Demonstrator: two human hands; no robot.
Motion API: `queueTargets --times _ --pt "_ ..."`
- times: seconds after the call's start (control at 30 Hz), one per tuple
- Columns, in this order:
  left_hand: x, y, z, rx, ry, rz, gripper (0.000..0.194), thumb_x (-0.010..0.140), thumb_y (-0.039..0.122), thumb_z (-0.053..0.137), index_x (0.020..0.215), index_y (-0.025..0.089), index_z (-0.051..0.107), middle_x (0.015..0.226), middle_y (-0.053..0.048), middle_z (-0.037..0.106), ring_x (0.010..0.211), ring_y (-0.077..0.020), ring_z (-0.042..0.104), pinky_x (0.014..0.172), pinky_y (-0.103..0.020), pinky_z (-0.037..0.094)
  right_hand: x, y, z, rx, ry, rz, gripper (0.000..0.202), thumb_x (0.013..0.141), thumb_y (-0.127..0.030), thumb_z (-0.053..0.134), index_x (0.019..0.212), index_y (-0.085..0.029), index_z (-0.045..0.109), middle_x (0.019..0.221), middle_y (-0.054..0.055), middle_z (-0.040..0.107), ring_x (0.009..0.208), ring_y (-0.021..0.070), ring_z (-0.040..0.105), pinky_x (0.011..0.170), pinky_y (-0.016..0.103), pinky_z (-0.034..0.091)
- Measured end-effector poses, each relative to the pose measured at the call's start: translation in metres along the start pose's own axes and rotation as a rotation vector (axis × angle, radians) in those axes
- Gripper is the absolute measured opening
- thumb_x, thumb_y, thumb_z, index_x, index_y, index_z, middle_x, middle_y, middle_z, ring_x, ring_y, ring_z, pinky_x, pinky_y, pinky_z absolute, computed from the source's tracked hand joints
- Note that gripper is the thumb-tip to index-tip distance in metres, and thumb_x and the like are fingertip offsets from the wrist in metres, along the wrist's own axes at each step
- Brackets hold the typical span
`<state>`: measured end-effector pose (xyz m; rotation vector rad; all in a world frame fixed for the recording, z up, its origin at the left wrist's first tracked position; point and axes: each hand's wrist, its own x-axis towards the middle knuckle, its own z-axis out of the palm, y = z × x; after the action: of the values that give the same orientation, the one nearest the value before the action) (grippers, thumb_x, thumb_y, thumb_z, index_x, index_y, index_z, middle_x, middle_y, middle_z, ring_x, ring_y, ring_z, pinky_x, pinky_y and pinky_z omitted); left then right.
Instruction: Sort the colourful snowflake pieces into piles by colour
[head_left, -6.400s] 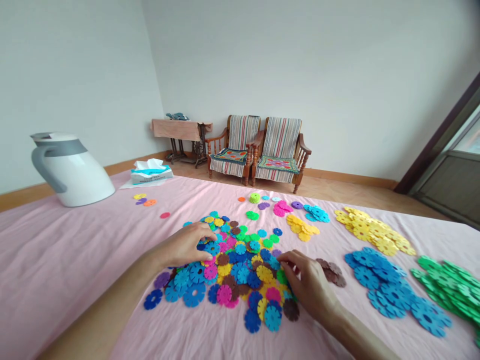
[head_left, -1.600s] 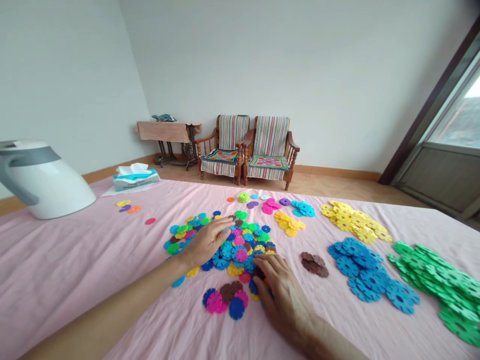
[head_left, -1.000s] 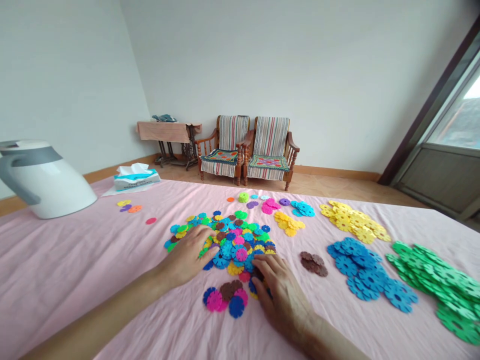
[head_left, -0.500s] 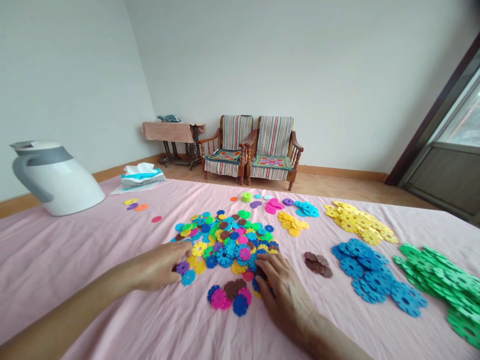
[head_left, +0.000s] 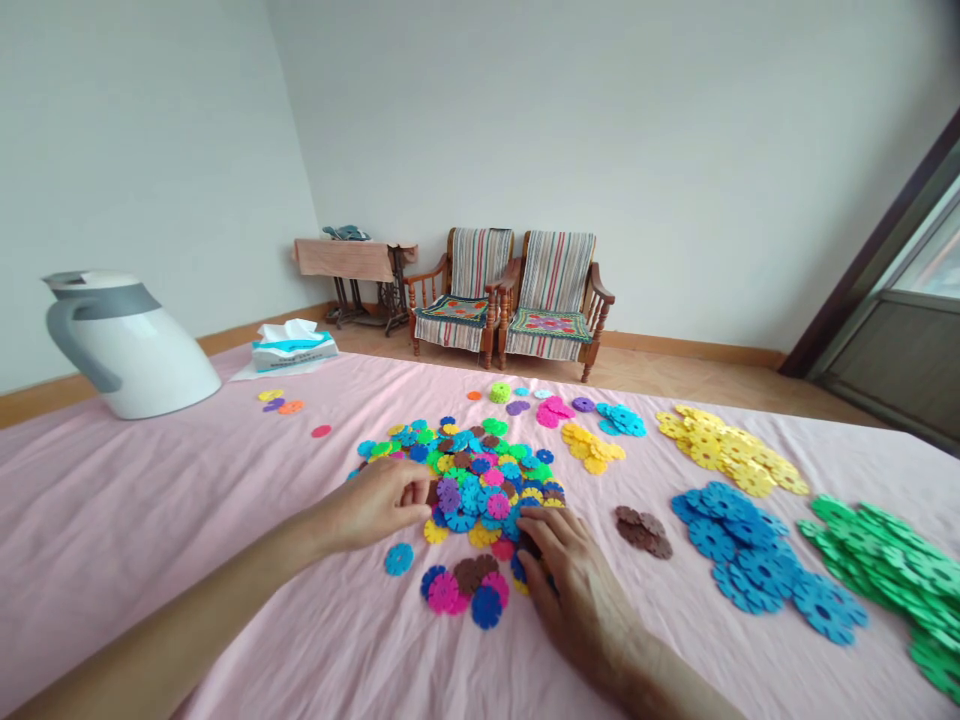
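A mixed pile of small notched plastic discs [head_left: 469,465] lies between my hands on the pink cloth. My left hand [head_left: 382,500] has its fingers curled closed at the pile's left edge. Beside its fingertips are a purple disc [head_left: 448,495] and a brown one; what it grips, if anything, is hidden. My right hand [head_left: 574,560] rests at the pile's right edge, fingers stretched over blue discs and thumb apart. Dark shade hides what is under its palm. In front lie a small cluster of pink, brown and blue discs [head_left: 486,606] and a lone light-blue disc [head_left: 399,559].
Sorted heaps of yellow [head_left: 727,450], blue [head_left: 757,550], green [head_left: 892,560] and brown discs [head_left: 643,532] lie on the right. Small colour groups line the far edge. A white jug [head_left: 154,350] and a tissue box [head_left: 295,350] stand left. Two chairs [head_left: 555,300] are beyond.
My left hand has moved right and slightly away from me, against the pile. The purple disc and nearby yellow discs have shifted right with it. The light-blue disc stays outside. My right hand barely moved.
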<state>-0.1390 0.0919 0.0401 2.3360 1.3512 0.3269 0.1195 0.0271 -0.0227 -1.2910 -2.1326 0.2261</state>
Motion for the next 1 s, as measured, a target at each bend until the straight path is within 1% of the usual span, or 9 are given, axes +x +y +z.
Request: queueTargets --times 0.1,0.17,0.27,0.4,0.5,0.63,0.8,0.93,1.0 --pt "-0.017 0.002 -0.004 0.060 -0.174 -0.010 0.010 0.061 0.015 0.057 0.068 0.020 0.051 0.063 0.004 0.053 0.059 -0.0139 0.049 0.050 -0.022 0.028 0.001 0.000 0.000 0.001 -0.008 0.002 0.027 0.088 -0.012 0.046 0.110 -0.019 0.060 0.113 0.010 0.062 0.101 0.0233 0.055 0.088 0.043 0.048" --pt "-0.023 0.003 0.000 0.070 -0.184 0.005 0.017 0.060 0.012 0.054 0.074 0.020 0.053 0.065 0.004 0.053 0.059 -0.0137 0.048 0.051 -0.022 0.028 0.001 -0.001 0.000 -0.004 -0.009 0.005 0.027 0.087 -0.012 0.047 0.110 -0.019 0.060 0.113 0.011 0.062 0.102 0.0239 0.055 0.088 0.044 0.048" --pt "-0.019 0.004 0.015 0.085 -0.097 0.008 0.021 0.064 0.010 0.048 0.081 0.020 0.055 0.064 0.004 0.051 0.058 -0.0144 0.047 0.053 -0.023 0.030 0.001 -0.001 0.000 -0.010 -0.001 0.003 0.026 0.087 -0.013 0.048 0.109 -0.018 0.060 0.113 0.011 0.062 0.101 0.0243 0.056 0.087 0.044 0.049" --pt "-0.001 0.008 0.030 0.086 0.077 0.027 0.021 0.066 0.006 0.045 0.079 0.019 0.054 0.071 0.001 0.056 0.062 -0.0154 0.052 0.057 -0.024 0.036 0.001 -0.001 0.000 -0.004 0.013 -0.007 0.026 0.087 -0.013 0.047 0.108 -0.019 0.061 0.111 0.010 0.063 0.099 0.0234 0.057 0.085 0.043 0.050" --pt "0.016 0.009 0.027 0.038 0.185 0.046 0.017 0.070 0.008 0.045 0.078 0.020 0.055 0.077 0.000 0.061 0.068 -0.0160 0.057 0.062 -0.025 0.041 0.001 0.000 0.000 0.013 0.025 -0.014 0.026 0.087 -0.012 0.047 0.107 -0.020 0.060 0.110 0.010 0.062 0.099 0.0228 0.056 0.086 0.042 0.049" --pt "0.043 -0.001 0.012 0.015 0.311 0.039 0.019 0.075 0.012 0.046 0.083 0.021 0.061 0.087 -0.002 0.068 0.081 -0.0184 0.062 0.071 -0.027 0.046 0.000 0.000 0.001 0.029 0.013 0.001 0.026 0.086 -0.011 0.048 0.108 -0.019 0.060 0.109 0.010 0.062 0.100 0.0230 0.055 0.087 0.042 0.048" --pt "0.066 -0.006 0.015 0.016 0.333 0.070 0.022 0.080 0.018 0.046 0.084 0.020 0.068 0.092 -0.005 0.071 0.089 -0.0213 0.064 0.082 -0.033 0.048 0.000 -0.002 -0.002 0.010 0.018 0.010 0.027 0.086 -0.011 0.047 0.109 -0.019 0.059 0.111 0.010 0.062 0.101 0.0241 0.055 0.086 0.043 0.048" --pt "0.063 0.008 0.031 0.012 0.280 0.188 0.020 0.082 0.022 0.052 0.087 0.023 0.072 0.095 -0.003 0.072 0.094 -0.0211 0.062 0.090 -0.033 0.045 0.000 -0.005 -0.007 0.023 -0.040 -0.050 0.027 0.086 -0.012 0.047 0.108 -0.021 0.060 0.115 0.008 0.061 0.104 0.0231 0.054 0.090 0.043 0.046" --pt "0.062 0.013 0.034 0.022 0.268 0.207 0.019 0.082 0.025 0.054 0.082 0.022 0.073 0.088 -0.004 0.072 0.090 -0.0214 0.063 0.088 -0.033 0.045 0.001 -0.007 -0.008 0.040 -0.074 -0.091 0.027 0.087 -0.012 0.047 0.108 -0.021 0.060 0.116 0.007 0.061 0.105 0.0222 0.054 0.093 0.041 0.045"
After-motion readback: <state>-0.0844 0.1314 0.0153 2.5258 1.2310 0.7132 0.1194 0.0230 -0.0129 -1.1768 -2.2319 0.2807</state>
